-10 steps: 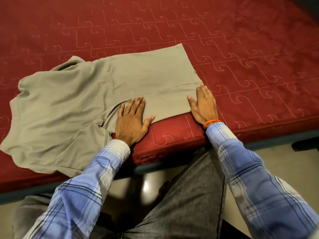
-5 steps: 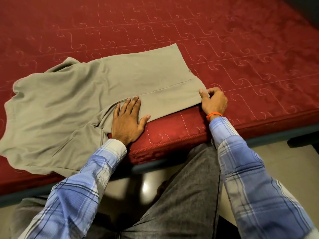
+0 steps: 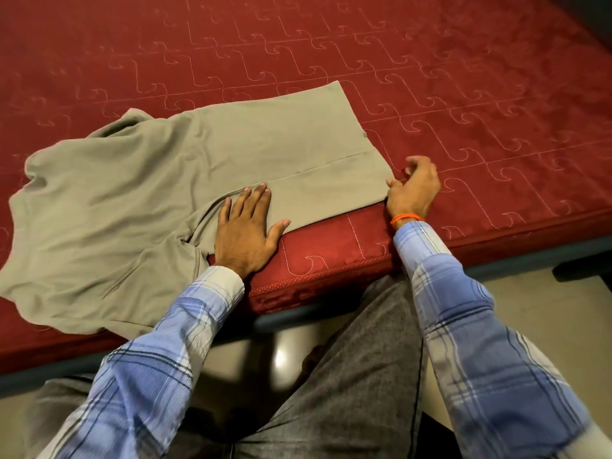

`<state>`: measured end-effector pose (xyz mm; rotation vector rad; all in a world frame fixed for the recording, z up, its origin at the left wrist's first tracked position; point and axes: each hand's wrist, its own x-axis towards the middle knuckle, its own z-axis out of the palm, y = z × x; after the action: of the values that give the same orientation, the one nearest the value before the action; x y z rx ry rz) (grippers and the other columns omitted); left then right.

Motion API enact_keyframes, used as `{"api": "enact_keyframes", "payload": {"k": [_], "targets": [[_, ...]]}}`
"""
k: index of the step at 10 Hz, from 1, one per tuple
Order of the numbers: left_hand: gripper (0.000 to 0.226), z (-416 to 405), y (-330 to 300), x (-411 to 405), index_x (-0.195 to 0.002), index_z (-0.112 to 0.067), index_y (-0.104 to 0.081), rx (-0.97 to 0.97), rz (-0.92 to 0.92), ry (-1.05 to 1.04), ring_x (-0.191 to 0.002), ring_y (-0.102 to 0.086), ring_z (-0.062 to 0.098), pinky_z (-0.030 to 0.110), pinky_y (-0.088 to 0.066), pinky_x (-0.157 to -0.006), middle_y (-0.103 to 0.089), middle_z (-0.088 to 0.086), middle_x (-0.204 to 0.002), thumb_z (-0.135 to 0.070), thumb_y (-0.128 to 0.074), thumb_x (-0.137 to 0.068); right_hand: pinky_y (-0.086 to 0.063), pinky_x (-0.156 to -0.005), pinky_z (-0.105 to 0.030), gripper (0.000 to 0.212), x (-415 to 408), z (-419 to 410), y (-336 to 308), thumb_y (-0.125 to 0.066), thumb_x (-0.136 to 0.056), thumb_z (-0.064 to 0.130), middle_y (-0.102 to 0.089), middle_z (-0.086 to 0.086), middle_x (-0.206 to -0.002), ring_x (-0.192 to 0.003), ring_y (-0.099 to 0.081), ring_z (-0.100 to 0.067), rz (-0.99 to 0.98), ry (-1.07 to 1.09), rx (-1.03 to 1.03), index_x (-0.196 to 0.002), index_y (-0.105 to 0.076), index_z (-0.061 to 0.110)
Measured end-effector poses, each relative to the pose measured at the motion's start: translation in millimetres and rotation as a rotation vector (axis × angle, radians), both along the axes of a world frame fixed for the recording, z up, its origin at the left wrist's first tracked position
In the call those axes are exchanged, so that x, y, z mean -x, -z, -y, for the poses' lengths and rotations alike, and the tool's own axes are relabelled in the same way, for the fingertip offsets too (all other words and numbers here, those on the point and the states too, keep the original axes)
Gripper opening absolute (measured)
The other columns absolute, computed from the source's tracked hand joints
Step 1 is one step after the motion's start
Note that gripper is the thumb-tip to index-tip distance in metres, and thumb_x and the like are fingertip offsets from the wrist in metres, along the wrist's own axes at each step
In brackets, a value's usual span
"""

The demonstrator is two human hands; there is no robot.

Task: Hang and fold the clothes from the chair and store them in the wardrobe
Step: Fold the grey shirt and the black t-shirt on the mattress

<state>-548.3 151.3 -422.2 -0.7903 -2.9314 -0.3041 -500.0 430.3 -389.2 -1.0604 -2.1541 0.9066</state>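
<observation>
Head view: left hand (image 3: 246, 228) lies flat, palm down, on the near edge of the olive-grey garment (image 3: 172, 193); fingers straight and close together, pointing away from the body; thumb spread out to the right, its tip at the cloth's near hem; wrist over the bare mattress edge. Right hand (image 3: 412, 190) sits at the garment's near right corner; fingers curled and slightly blurred; thumb touches the corner of the cloth; whether the corner is actually pinched, cannot tell. Orange band (image 3: 406, 218) on the right wrist; both forearms in blue plaid sleeves (image 3: 480, 326).

Garment lies spread on the red mattress (image 3: 430, 77); right part flat and smooth with a straight seam across it; left part rumpled, hanging a little over the near edge.

Surface: mattress quilted with pale hook-shaped stitching; dark frame (image 3: 516, 260) below its near edge. Below that, a pale glossy floor (image 3: 536, 313) with a light reflection; grey trousers (image 3: 357, 376) of the person at bottom centre.
</observation>
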Motion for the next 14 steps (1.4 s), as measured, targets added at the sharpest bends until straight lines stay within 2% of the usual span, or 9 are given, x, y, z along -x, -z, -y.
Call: {"api": "enact_keyframes", "payload": {"k": [1, 2, 3, 4, 6, 7, 8, 10, 14], "targets": [[0.076, 0.0, 0.0, 0.1, -0.149, -0.016, -0.037, 0.000, -0.003, -0.003, -0.146, -0.028, 0.022, 0.046, -0.015, -0.118, -0.033, -0.001, -0.157, -0.064, -0.022, -0.093, -0.051, -0.083, -0.042, 0.031, 0.8, 21.6, 4.1, -0.064, -0.083, -0.005, -0.062, -0.015, -0.115, -0.100, -0.058, -0.031, 0.033, -0.319, -0.511, -0.112, -0.062, 0.002], [0.077, 0.6, 0.0, -0.3, -0.150, -0.016, -0.036, 0.011, -0.003, -0.004, -0.146, -0.027, 0.021, 0.045, -0.015, -0.118, -0.032, -0.002, -0.158, -0.065, -0.020, -0.092, -0.040, -0.104, -0.043, 0.054, 6.3, 34.7, 11.0, -0.056, -0.095, 0.038, -0.054, -0.018, -0.136, -0.123, -0.051, -0.035, 0.272, -0.691, -0.420, -0.134, -0.051, 0.002], [0.078, 0.8, -0.5, -0.4, -0.151, -0.017, -0.035, 0.010, 0.012, 0.000, -0.147, -0.025, 0.020, 0.045, -0.012, -0.119, -0.030, -0.003, -0.158, -0.066, -0.019, -0.092, -0.008, -0.122, -0.039, 0.090, 7.9, 23.9, 20.0, -0.033, -0.092, 0.070, -0.009, -0.010, -0.163, -0.150, -0.010, -0.024, 0.586, -0.644, -0.363, -0.155, -0.015, 0.008], [0.078, 0.4, -0.8, -0.3, -0.151, -0.017, -0.034, 0.012, 0.009, -0.002, -0.147, -0.024, 0.020, 0.044, -0.012, -0.119, -0.030, -0.003, -0.159, -0.065, -0.018, -0.092, 0.001, -0.123, -0.039, 0.099, 11.0, 23.0, 17.5, -0.029, -0.088, 0.076, 0.000, -0.012, -0.163, -0.151, 0.001, -0.024, 0.633, -0.550, -0.367, -0.155, -0.003, 0.007], [0.078, 1.7, -0.7, 1.0, -0.151, -0.017, -0.034, 0.007, 0.015, 0.002, -0.148, -0.023, 0.020, 0.045, -0.012, -0.119, -0.029, -0.003, -0.159, -0.066, -0.019, -0.092, -0.001, -0.123, -0.041, 0.090, 9.1, 46.8, 20.0, -0.032, -0.090, 0.072, 0.000, -0.007, -0.164, -0.151, -0.001, -0.023, 0.550, -0.732, -0.454, -0.156, -0.009, 0.014], [0.079, 1.7, -2.2, 0.5, -0.152, -0.017, -0.032, -0.005, 0.036, 0.005, -0.148, -0.021, 0.019, 0.044, -0.010, -0.120, -0.027, -0.003, -0.159, -0.066, -0.018, -0.092, 0.001, -0.122, -0.038, 0.096, 16.8, 37.9, 17.7, -0.030, -0.089, 0.075, 0.001, -0.008, -0.164, -0.151, -0.001, -0.022, 0.590, -0.573, -0.333, -0.156, -0.006, 0.010], [0.076, 1.0, -4.3, 3.9, -0.148, -0.019, -0.039, -0.059, 0.070, 0.005, -0.146, -0.025, 0.019, 0.044, -0.014, -0.119, -0.032, -0.005, -0.157, -0.067, -0.027, -0.090, -0.012, -0.121, -0.043, 0.093, 27.7, 39.9, 10.5, -0.041, -0.089, 0.069, -0.015, -0.017, -0.161, -0.149, -0.015, -0.029, 0.514, -0.519, -0.317, -0.153, -0.020, 0.005], [0.042, -8.3, -34.8, 50.8, -0.111, -0.016, -0.068, -0.388, 0.041, -0.051, -0.103, -0.060, 0.028, 0.037, -0.042, -0.093, -0.069, 0.003, -0.113, -0.047, -0.053, -0.087, -0.037, -0.102, -0.042, 0.056, 66.7, 47.9, -7.0, -0.061, -0.088, 0.039, -0.056, -0.012, -0.129, -0.118, -0.050, -0.031, 0.305, -0.615, -0.432, -0.132, -0.048, 0.007], [0.034, -32.4, -56.4, 202.6, -0.122, -0.010, -0.061, -0.191, 0.050, -0.190, -0.112, -0.056, 0.032, 0.043, -0.044, -0.099, -0.063, 0.014, -0.123, -0.029, -0.059, -0.093, -0.039, -0.100, -0.042, 0.037, 208.4, 26.8, -23.4, -0.051, -0.095, 0.018, -0.055, -0.012, -0.129, -0.119, -0.049, -0.031, 0.438, -0.687, -0.562, -0.130, -0.051, 0.008]]}}
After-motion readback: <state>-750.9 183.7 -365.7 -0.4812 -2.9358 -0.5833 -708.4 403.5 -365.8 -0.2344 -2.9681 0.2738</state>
